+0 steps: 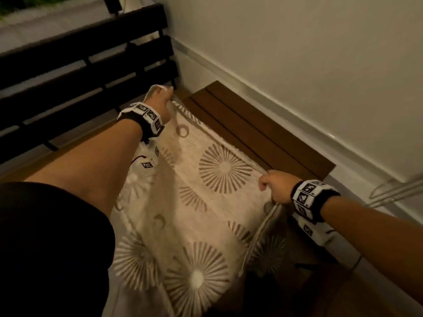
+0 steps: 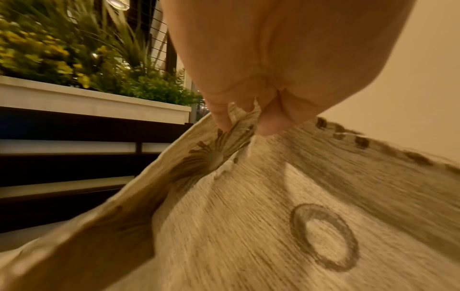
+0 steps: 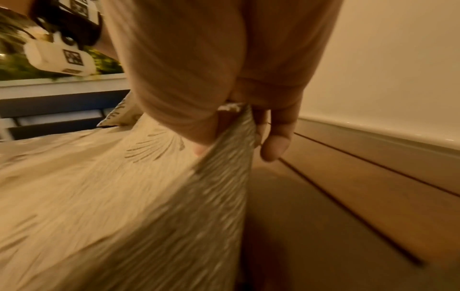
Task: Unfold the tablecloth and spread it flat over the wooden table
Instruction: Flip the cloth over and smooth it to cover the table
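Note:
A cream tablecloth (image 1: 206,191) with brown sunburst and ring patterns lies over most of the slatted wooden table (image 1: 251,129), whose far right strip by the wall is bare. My left hand (image 1: 160,99) pinches the cloth's far corner, lifted off the table; in the left wrist view its fingers (image 2: 224,116) bunch the tablecloth (image 2: 248,216). My right hand (image 1: 272,186) grips the cloth's near right edge, thumb and fingers (image 3: 273,141) closed on the tablecloth (image 3: 219,187) above the table (image 3: 348,196). A flap of cloth hangs off the table below the right hand.
A dark slatted bench back (image 1: 80,72) runs along the left. A white wall (image 1: 297,53) and its baseboard (image 1: 286,106) border the table at the right. A white planter box with green plants (image 2: 87,65) stands behind the bench. A wire rack (image 1: 393,191) shows at the right.

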Available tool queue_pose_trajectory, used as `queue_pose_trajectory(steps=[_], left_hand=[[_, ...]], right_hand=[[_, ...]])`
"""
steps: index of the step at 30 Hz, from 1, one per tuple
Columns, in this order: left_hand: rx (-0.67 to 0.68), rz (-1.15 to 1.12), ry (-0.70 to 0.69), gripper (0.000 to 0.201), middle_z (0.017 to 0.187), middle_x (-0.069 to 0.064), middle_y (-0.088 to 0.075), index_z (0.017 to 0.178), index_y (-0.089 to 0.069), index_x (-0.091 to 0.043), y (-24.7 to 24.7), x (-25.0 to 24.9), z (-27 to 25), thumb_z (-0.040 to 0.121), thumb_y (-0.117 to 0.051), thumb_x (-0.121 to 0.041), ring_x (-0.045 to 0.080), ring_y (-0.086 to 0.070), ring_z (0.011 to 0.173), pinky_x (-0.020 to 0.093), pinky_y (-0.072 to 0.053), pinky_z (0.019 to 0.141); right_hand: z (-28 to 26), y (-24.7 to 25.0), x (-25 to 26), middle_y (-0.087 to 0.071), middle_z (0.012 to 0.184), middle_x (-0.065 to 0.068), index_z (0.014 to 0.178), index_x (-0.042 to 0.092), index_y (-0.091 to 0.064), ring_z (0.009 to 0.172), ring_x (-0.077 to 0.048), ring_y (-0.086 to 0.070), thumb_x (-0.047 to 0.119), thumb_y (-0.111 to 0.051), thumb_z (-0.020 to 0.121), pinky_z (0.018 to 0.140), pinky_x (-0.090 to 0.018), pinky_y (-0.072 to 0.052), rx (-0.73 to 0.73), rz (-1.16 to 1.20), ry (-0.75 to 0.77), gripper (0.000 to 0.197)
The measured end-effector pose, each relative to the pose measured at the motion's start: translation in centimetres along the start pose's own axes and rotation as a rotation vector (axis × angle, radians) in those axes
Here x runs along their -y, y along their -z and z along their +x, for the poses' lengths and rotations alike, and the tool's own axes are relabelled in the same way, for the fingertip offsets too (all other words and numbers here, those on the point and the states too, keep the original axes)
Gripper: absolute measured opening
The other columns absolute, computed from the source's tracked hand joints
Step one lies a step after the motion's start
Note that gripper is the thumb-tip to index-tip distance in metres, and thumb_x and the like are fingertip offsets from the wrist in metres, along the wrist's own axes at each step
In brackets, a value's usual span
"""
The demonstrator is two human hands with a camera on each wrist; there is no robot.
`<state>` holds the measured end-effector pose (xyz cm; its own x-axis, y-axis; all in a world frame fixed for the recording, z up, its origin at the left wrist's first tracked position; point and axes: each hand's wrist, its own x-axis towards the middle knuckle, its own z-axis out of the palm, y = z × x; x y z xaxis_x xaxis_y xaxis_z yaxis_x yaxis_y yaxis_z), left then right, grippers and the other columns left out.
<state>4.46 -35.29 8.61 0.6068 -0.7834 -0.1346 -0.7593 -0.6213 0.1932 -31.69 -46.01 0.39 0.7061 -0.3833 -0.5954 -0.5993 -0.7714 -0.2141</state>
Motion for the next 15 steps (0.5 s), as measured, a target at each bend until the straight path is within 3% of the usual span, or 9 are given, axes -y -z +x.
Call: queue_pose_trajectory(steps=[4, 6, 8, 10, 12, 15], left_hand=[[0.105, 0.035, 0.011, 0.083, 0.162, 0.012, 0.005, 0.154, -0.004, -0.028, -1.3, -5.2, 5.4, 0.089, -0.045, 0.005, 0.038, -0.034, 0.139, 0.039, -0.039, 0.105], [0.118, 0.06, 0.021, 0.083, 0.162, 0.012, 0.004, 0.154, -0.004, -0.028, -2.0, -7.6, 8.0, 0.09, -0.045, 0.005, 0.038, -0.039, 0.135, 0.039, -0.042, 0.102], [0.126, 0.055, 0.014, 0.083, 0.162, 0.011, 0.003, 0.155, -0.008, -0.027, -2.5, -9.9, 10.6, 0.088, -0.045, 0.006, 0.035, -0.033, 0.14, 0.038, -0.037, 0.107], [0.142, 0.051, 0.008, 0.08, 0.162, 0.01, 0.001, 0.155, -0.011, -0.024, -3.1, -11.6, 13.5, 0.088, -0.045, 0.005, 0.032, -0.026, 0.144, 0.037, -0.031, 0.112], [0.144, 0.053, -0.002, 0.078, 0.161, 0.01, -0.002, 0.154, -0.014, -0.022, -3.5, -13.6, 16.1, 0.087, -0.044, 0.005, 0.032, -0.027, 0.143, 0.038, -0.031, 0.112], [0.142, 0.051, -0.05, 0.081, 0.161, 0.012, -0.005, 0.154, -0.016, -0.019, -3.8, -16.6, 19.6, 0.084, -0.045, 0.008, 0.031, -0.019, 0.146, 0.039, -0.028, 0.115]], right_hand=[[1.1, 0.8, -6.2, -0.027, 0.151, -0.014, 0.106, 0.031, -0.05, 0.133, -0.033, -0.04, 0.001, -0.055, 0.08, 0.098, -0.035, -0.042, -0.017, 0.1, -0.105, 0.04], [1.7, 1.4, -9.1, -0.03, 0.15, -0.014, 0.104, 0.032, -0.052, 0.134, -0.033, -0.039, 0.003, -0.055, 0.081, 0.101, -0.035, -0.04, -0.04, 0.142, -0.133, 0.037], [2.5, 2.4, -11.8, -0.044, 0.128, -0.01, 0.096, 0.03, -0.053, 0.119, -0.031, -0.05, 0.006, -0.056, 0.081, 0.094, -0.032, -0.044, -0.089, 0.156, -0.132, 0.029], [3.4, 3.5, -14.3, -0.044, 0.103, -0.001, 0.09, 0.03, -0.051, 0.095, -0.023, -0.053, 0.006, -0.056, 0.081, 0.075, -0.028, -0.042, -0.141, 0.165, -0.126, 0.026], [4.2, 4.6, -16.6, -0.041, 0.096, 0.002, 0.088, 0.03, -0.05, 0.085, -0.02, -0.049, 0.005, -0.053, 0.082, 0.068, -0.027, -0.035, -0.174, 0.185, -0.152, 0.026], [5.1, 6.0, -19.9, -0.042, 0.101, 0.002, 0.092, 0.031, -0.049, 0.087, -0.021, -0.049, 0.01, -0.051, 0.086, 0.074, -0.029, -0.038, -0.202, 0.213, -0.21, 0.022]])
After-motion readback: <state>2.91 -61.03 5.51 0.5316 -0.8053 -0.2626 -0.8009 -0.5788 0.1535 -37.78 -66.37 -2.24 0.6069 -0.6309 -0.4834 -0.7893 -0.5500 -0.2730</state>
